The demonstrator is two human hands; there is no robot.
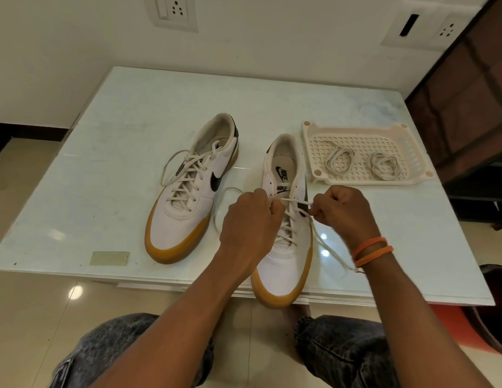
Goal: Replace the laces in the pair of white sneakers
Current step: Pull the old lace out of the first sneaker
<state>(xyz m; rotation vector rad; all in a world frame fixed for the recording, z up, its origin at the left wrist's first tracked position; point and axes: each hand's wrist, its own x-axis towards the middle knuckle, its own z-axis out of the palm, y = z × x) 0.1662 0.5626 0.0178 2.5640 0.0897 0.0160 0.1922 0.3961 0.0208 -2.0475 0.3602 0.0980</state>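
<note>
Two white sneakers with gum soles stand on the table. The left sneaker (188,191) is laced, its lace ends lying loose. The right sneaker (286,247) has its toe over the table's front edge. My left hand (248,219) pinches the lace (294,202) at the upper eyelets on the shoe's left side. My right hand (342,211) pinches the same lace on the right side. One loose end trails down to my right wrist, the other loops out left of the shoe. Two coiled white laces (338,161) (384,165) lie in the tray.
A cream perforated plastic tray (364,130) sits at the table's right rear. The white table (132,135) stands against a wall with sockets. A pale sticker (109,258) lies near the front left edge. My knees in grey jeans are below the table edge.
</note>
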